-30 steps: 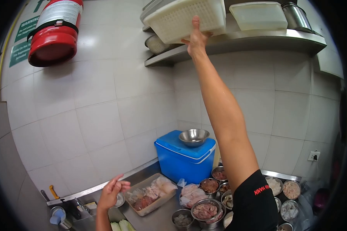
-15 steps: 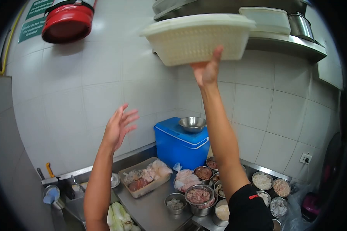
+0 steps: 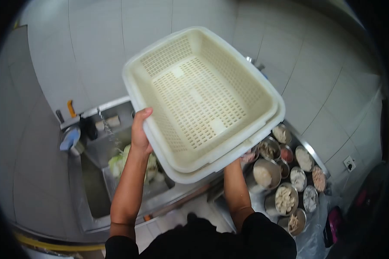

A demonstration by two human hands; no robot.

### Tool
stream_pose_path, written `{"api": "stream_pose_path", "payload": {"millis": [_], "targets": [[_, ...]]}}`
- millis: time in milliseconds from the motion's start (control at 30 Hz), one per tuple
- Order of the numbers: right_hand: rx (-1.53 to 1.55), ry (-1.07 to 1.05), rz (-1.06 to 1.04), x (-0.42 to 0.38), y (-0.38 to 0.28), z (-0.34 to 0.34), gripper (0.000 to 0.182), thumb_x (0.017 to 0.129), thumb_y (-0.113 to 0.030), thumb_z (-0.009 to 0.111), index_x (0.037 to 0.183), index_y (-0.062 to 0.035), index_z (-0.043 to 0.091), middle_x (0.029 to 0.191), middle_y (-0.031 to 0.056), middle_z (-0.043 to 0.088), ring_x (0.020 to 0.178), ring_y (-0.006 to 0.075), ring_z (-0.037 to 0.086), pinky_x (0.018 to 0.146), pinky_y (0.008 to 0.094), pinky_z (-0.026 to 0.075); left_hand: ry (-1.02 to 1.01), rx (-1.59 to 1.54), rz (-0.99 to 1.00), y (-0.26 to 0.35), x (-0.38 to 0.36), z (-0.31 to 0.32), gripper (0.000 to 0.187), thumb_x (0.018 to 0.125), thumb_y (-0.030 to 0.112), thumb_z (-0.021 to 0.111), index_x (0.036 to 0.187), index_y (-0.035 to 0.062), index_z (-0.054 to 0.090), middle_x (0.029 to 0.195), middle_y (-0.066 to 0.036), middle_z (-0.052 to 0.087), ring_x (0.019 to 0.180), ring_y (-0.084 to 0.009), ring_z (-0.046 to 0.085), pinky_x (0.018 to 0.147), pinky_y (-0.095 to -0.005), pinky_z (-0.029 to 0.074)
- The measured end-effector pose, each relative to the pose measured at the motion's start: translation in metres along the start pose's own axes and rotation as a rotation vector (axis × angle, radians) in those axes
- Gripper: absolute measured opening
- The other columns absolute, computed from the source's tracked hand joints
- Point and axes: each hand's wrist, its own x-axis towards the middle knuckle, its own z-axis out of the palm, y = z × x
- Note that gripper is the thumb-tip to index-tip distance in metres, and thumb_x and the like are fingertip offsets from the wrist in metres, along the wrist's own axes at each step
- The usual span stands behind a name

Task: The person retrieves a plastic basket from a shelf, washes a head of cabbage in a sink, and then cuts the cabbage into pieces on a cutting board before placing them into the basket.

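A cream plastic basket (image 3: pixel 196 93) with a perforated bottom, nested in a white outer container (image 3: pixel 269 125), is held tilted in front of me. My left hand (image 3: pixel 141 131) grips the left rim, thumb on top. My right forearm reaches under the near right side; the fingers of my right hand are hidden beneath the containers. Nothing lies inside the basket. Below and to the left, leafy green vegetables (image 3: pixel 119 164) lie in the metal sink (image 3: pixel 93 185), partly covered by my left arm.
Several metal bowls of food (image 3: pixel 285 199) crowd the counter at the right. A metal pot with a blue item (image 3: pixel 75 140) and an orange-handled tool (image 3: pixel 71 108) are at the sink's left. A wall socket (image 3: pixel 349 163) holds a plug.
The basket has come down from shelf height to in front of my body. My left hand, open before, now grips its rim. The view has turned down toward the sink.
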Motion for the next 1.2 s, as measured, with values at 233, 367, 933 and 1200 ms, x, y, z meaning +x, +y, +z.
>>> {"api": "stream_pose_path", "payload": {"millis": [233,367,933,1200], "targets": [[0.135,-0.218,0.351,-0.069,-0.070,-0.015,0.128,0.059,-0.086,0.047,0.149,-0.0053,0.004,0.150,0.0151,0.026,0.137,0.0262,0.028,0.112,0.0434,0.025,0.371,-0.030,-0.046,-0.027,-0.137,-0.075,0.061,0.080,0.032,0.055,0.127,-0.0063,0.043,0.114,-0.020,0.057,0.102,-0.0309,0.058,0.089,-0.0399,0.047],[-0.100,-0.296,0.564,-0.100,-0.090,-0.003,0.117,0.070,-0.083,0.043,0.145,0.0028,0.017,0.149,0.0137,0.028,0.136,0.0229,0.031,0.111,0.0373,0.025,0.554,0.069,-0.110,-0.056,-0.206,-0.087,0.063,0.080,0.033,0.056,0.127,-0.0070,0.043,0.114,-0.022,0.056,0.100,-0.0319,0.059,0.086,-0.0401,0.049],[-1.222,-0.299,0.289,-0.258,-0.039,-0.034,0.039,0.076,-0.012,0.067,0.112,0.0019,0.060,0.107,0.0184,0.053,0.106,0.0317,0.052,0.093,0.0365,0.042,0.729,0.220,-0.111,-0.126,-0.388,-0.099,0.058,0.080,0.027,0.058,0.127,-0.0031,0.043,0.114,-0.017,0.056,0.101,-0.0266,0.058,0.082,-0.0384,0.051],[-1.583,-0.515,0.327,-0.240,-0.041,-0.019,0.039,0.077,-0.015,0.068,0.106,0.0042,0.050,0.100,0.0240,0.052,0.099,0.0391,0.049,0.086,0.0440,0.042,0.745,0.007,-0.012,-0.135,-0.367,-0.105,0.066,0.097,0.055,0.027,0.136,0.0017,0.038,0.125,-0.015,0.053,0.112,-0.0242,0.055,0.096,-0.0356,0.045]]}}
